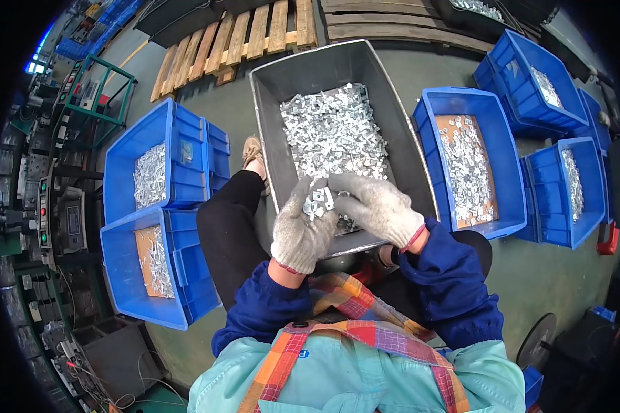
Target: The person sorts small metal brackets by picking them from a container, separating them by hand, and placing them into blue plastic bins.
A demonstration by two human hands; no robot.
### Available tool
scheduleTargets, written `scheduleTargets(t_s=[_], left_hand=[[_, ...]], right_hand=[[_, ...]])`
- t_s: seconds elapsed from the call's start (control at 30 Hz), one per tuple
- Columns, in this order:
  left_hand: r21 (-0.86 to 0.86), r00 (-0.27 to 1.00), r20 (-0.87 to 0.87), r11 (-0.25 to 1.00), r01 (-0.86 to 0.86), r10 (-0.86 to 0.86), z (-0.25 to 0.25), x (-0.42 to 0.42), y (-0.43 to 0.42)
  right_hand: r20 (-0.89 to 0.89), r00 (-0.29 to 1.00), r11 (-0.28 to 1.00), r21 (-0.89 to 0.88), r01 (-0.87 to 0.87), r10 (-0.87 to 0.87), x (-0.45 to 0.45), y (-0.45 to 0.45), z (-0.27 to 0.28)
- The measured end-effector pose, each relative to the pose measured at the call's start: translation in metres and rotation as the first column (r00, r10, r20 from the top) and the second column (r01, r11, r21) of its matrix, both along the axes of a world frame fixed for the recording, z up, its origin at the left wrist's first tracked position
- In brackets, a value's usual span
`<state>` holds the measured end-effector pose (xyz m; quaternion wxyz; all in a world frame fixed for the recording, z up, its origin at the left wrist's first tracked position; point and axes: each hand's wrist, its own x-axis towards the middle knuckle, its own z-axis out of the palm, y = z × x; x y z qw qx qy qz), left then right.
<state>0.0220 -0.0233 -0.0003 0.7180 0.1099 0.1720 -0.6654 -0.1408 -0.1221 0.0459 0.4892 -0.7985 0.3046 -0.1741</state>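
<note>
I had the left hand (300,237) cupped, fingers curled around a few small metal parts (318,202); the right hand (384,210) arched over them, though I couldn't tell its fingers' grip. Below, the grey bin (273,124) held a heap of similar pieces (334,134), blue crates (508,172) flanked it, and wooden pallets (257,31) lay beyond.

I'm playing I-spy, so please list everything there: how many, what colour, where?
Grey bin: one, dark grey, ahead
Blue bins: at least five, blue, both sides
Metal pieces: uncountable, silvery, in those bins
Pallets: at least two, brown, beyond grey bin
Machinery: count unclear, green and dark, left
Floor: one, greenish, underneath
Shirt: one, mint, on torso
Apron: one, checked orange, over shirt
Legs: two, black, beside grey bin
Left fingers: several, whitish gloved, around metal pieces
Right fingers: several, whitish gloved, above grey bin
</note>
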Motion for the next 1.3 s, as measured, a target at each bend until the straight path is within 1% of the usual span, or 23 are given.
scheduleTargets(t_s=[0.03, 0.07, 0.1, 0.17, 0.2, 0.23, 0.33, 0.47, 0.53, 0.57, 0.63, 0.67, 0.7, 0.8, 0.83, 0.93, 0.97, 1.0, 1.03, 1.1, 1.17, 1.2, 1.3], left_hand=[[0.004, 0.998, 0.06, 1.0, 0.019, -0.02, 0.004, -0.004, 0.0], [0.009, 0.992, 0.12, 0.999, 0.039, -0.04, 0.009, -0.007, -0.001], [-0.065, 0.984, 0.158, 0.993, 0.094, -0.083, 0.015, -0.009, -0.001], [-0.025, 0.975, 0.213, 0.997, 0.076, -0.069, 0.018, -0.012, 0.0], [-0.005, 0.969, 0.241, 0.998, 0.065, -0.062, 0.019, -0.013, 0.001], [-0.008, 0.984, 0.168, 0.999, 0.053, -0.051, 0.018, -0.012, 0.002], [0.077, 0.969, 0.245, 0.997, 0.011, -0.03, 0.018, -0.014, 0.002], [0.047, 0.944, 0.314, 0.995, 0.086, -0.096, 0.01, -0.01, 0.008], [0.037, 0.93, 0.344, 0.991, 0.126, -0.131, 0.008, -0.008, 0.011], [0.095, 0.934, 0.339, 0.992, 0.083, -0.11, 0.006, -0.009, 0.01], [0.209, 0.941, 0.333, 0.978, -0.005, -0.066, 0.019, -0.015, 0.004], [0.219, 0.927, 0.364, 0.976, 0.01, -0.091, 0.017, -0.014, 0.004], [0.229, 0.912, 0.394, 0.973, 0.026, -0.117, 0.014, -0.011, 0.005], [0.298, 0.838, 0.485, 0.948, 0.11, -0.25, 0.01, -0.01, 0.01], [0.33, 0.804, 0.511, 0.933, 0.142, -0.303, 0.01, -0.011, 0.012], [0.28, 0.79, 0.504, 0.932, 0.231, -0.348, 0.011, -0.018, 0.016], [0.274, 0.788, 0.501, 0.93, 0.247, -0.357, 0.013, -0.019, 0.017], [0.266, 0.786, 0.498, 0.927, 0.263, -0.366, 0.016, -0.019, 0.018], [0.257, 0.784, 0.496, 0.925, 0.279, -0.374, 0.018, -0.019, 0.018], [0.294, 0.787, 0.493, 0.922, 0.252, -0.372, 0.017, -0.018, 0.016], [0.294, 0.793, 0.49, 0.925, 0.241, -0.362, 0.011, -0.017, 0.016], [0.276, 0.798, 0.488, 0.93, 0.244, -0.354, 0.008, -0.016, 0.016], [0.266, 0.789, 0.488, 0.925, 0.272, -0.373, 0.007, -0.017, 0.016]], right_hand=[[-0.074, 0.997, 0.994, -0.102, -0.04, 0.033, 0.003, 0.001, -0.007], [-0.096, 0.994, 0.993, -0.103, -0.059, 0.049, 0.003, 0.002, -0.008], [-0.117, 0.991, 0.992, -0.104, -0.077, 0.065, 0.004, 0.003, -0.004], [-0.181, 0.981, 0.986, -0.139, -0.095, 0.069, 0.004, 0.004, -0.001], [-0.165, 0.985, 0.986, -0.149, -0.073, 0.048, 0.004, 0.005, -0.003], [-0.149, 0.988, 0.986, -0.158, -0.052, 0.028, 0.003, 0.006, -0.008], [-0.169, 0.985, 0.988, -0.143, -0.061, 0.037, 0.002, 0.006, -0.005], [-0.157, 0.986, 0.98, -0.18, -0.087, 0.059, -0.001, 0.005, -0.014], [-0.119, 0.991, 0.989, -0.128, -0.079, 0.064, 0.0, 0.002, -0.012], [-0.1, 0.993, 0.992, -0.102, -0.075, 0.065, 0.0, 0.001, -0.011], [-0.046, 0.999, 0.994, 0.113, -0.004, 0.009, -0.003, -0.002, -0.006], [-0.024, 0.999, 0.975, 0.221, 0.027, -0.022, -0.005, -0.003, -0.003], [-0.062, 0.994, 0.925, 0.364, 0.11, -0.094, -0.005, -0.003, 0.003], [-0.142, 0.972, 0.734, 0.637, 0.235, -0.188, -0.006, -0.007, 0.024], [-0.007, 0.973, 0.843, 0.498, 0.204, -0.231, -0.01, -0.004, 0.01], [0.03, 0.974, 0.919, 0.338, 0.202, -0.225, -0.008, -0.005, -0.019], [0.061, 0.986, 0.985, 0.09, 0.148, -0.153, -0.01, -0.006, -0.033], [0.073, 0.994, 0.982, -0.165, 0.088, -0.076, -0.011, -0.007, -0.039], [0.064, 0.998, 0.911, -0.411, 0.025, 0.001, -0.013, -0.008, -0.043], [-0.004, 0.998, 0.997, -0.043, 0.069, -0.069, -0.015, -0.005, -0.027], [-0.103, 0.991, 0.971, 0.213, 0.104, -0.084, -0.013, -0.003, -0.003], [-0.159, 0.985, 0.954, 0.278, 0.114, -0.071, -0.012, -0.004, 0.003], [-0.169, 0.981, 0.925, 0.349, 0.151, -0.096, -0.011, -0.004, -0.001]])
